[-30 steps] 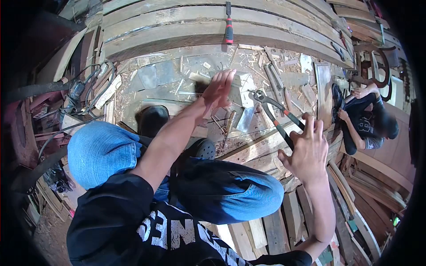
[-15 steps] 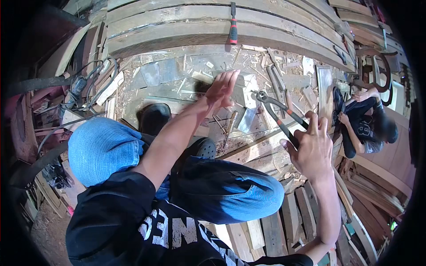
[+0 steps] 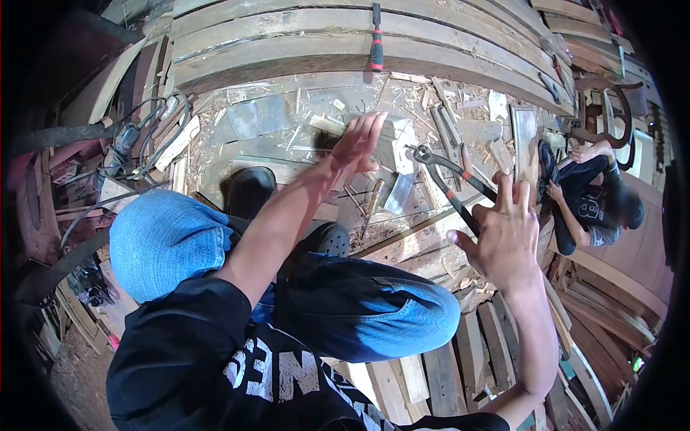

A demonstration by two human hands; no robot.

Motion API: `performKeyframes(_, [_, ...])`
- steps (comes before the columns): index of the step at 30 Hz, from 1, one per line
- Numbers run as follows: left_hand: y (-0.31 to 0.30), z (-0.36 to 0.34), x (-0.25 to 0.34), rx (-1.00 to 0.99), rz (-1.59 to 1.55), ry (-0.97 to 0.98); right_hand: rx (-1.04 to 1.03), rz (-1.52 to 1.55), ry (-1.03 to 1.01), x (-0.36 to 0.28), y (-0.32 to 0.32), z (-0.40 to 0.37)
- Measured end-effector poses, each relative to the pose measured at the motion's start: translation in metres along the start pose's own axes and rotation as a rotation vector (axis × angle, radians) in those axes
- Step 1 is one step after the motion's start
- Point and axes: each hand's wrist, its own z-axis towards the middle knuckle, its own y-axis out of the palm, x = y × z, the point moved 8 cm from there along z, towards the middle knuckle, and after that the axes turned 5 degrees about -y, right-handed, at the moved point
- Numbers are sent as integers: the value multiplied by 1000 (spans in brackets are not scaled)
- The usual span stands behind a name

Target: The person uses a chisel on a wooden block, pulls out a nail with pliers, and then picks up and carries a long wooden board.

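Pincers [image 3: 467, 176] gripped in right hand [image 3: 508, 241]; left hand's [image 3: 357, 147] fingers straight beside block [image 3: 405, 159].

White letters [image 3: 296, 375], including N, on black shirt [image 3: 172, 352], possibly an 8 [image 3: 591, 209] on co-worker's top [image 3: 599, 222]

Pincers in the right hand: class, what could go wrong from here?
1. The head of the pincers sits close to the left-hand grip, so a slip might catch those fingers.
2. Loose wood scraps litter the floor around the block; if any lie underneath, it could rock when force is applied.
3. The shoe near the work has holes in it, so a sharp splinter might get through.
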Motion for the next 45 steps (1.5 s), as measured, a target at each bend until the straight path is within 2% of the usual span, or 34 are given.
performKeyframes(2, [0,0,1,-14,25,-3,-134,-43,22,-2,4,-1])
performKeyframes(20, [-2,-2,1,6,29,-36,-186,-64,2,-2,11,-4])
performKeyframes(22, [-2,-3,2,-4,17,-44,-193,-65,48,-1,10,-2])
performKeyframes(23, [-1,-3,1,-12,9,-54,-138,-45,5,-2,10,0])
performKeyframes(28, [-1,-4,0,12,-20,-38,-157,-70,53,-5,16,14])
performKeyframes(31, [0,-3,-3,-3,-27,-48,-58,-11,40,-7,30,17])
performKeyframes(34, [2,-3,-3,2,-73,-43,-44,85,21,3,31,15])
performKeyframes(35, [2,-3,-3,-2,-69,-50,96,100,-26,3,24,12])
performKeyframes(45, [4,-4,-2,4,-101,-33,106,200,-63,10,17,7])
